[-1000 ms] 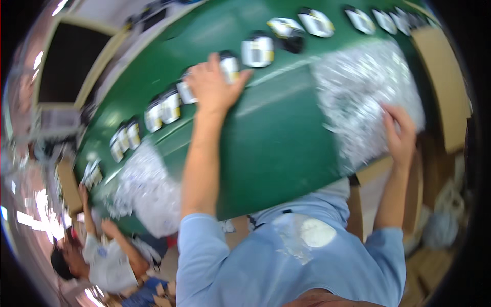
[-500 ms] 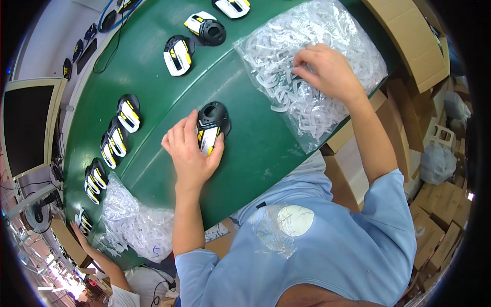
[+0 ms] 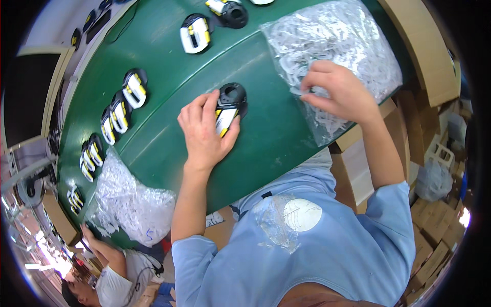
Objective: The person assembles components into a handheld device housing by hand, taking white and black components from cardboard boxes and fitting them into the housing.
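The left hand (image 3: 202,132) clamps a black-and-white part (image 3: 230,106) between its fingers, long axis slanting forward-right, ringed end pointing beyond the fingertips; the right hand (image 3: 338,93) pinches a translucent strip (image 3: 296,91).

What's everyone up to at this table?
A person's left hand grips a black, white and yellow part on the green table. Their right hand is over a clear bag of translucent strips, maybe pinching one; blur makes that uncertain. Similar parts lie in a row beyond, and a co-worker's hand shows at far left.
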`<action>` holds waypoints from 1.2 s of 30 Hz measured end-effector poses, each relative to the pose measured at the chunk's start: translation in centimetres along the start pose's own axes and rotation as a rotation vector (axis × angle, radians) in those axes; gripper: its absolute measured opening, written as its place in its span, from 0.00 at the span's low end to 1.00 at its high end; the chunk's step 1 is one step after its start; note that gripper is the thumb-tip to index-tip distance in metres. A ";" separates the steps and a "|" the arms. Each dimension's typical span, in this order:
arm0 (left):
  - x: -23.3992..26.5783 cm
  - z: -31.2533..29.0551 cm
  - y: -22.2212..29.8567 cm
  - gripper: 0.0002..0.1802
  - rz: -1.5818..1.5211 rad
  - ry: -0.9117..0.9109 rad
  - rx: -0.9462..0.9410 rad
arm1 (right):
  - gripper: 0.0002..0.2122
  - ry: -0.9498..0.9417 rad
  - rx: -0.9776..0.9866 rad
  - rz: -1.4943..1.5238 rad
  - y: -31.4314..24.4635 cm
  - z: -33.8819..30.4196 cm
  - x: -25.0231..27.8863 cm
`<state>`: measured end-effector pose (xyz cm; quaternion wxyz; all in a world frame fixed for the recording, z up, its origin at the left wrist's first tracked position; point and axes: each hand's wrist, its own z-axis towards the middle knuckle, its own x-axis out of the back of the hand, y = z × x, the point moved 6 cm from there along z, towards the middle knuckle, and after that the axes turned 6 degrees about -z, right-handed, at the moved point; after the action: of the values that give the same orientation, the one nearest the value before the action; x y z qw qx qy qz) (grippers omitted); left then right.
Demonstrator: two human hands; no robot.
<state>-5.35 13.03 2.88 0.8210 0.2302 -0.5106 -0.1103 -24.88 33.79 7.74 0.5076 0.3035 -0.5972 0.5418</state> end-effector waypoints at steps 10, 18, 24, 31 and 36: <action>0.1 0.5 1.0 0.36 -0.050 0.028 -0.004 | 0.06 0.159 -0.001 0.480 -3.8 3.4 -0.4; 2.4 0.2 4.0 0.08 -0.687 -0.105 0.099 | 0.13 0.381 0.270 0.326 -8.7 4.4 -0.8; 3.5 0.0 3.8 0.06 -0.745 0.194 0.165 | 0.10 0.494 -0.191 1.045 -9.4 2.6 -6.1; 2.9 0.7 4.7 0.11 -0.428 -0.012 -0.023 | 0.05 0.540 -0.159 1.027 -8.5 2.6 -6.7; 2.9 1.3 1.8 0.32 -0.091 0.058 0.004 | 0.07 0.458 -0.021 0.405 -6.2 4.7 -3.8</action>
<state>-5.31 13.04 6.48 0.8291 0.2579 -0.4760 -0.1396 -19.44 27.17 6.79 0.5136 0.0429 -0.5213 0.6801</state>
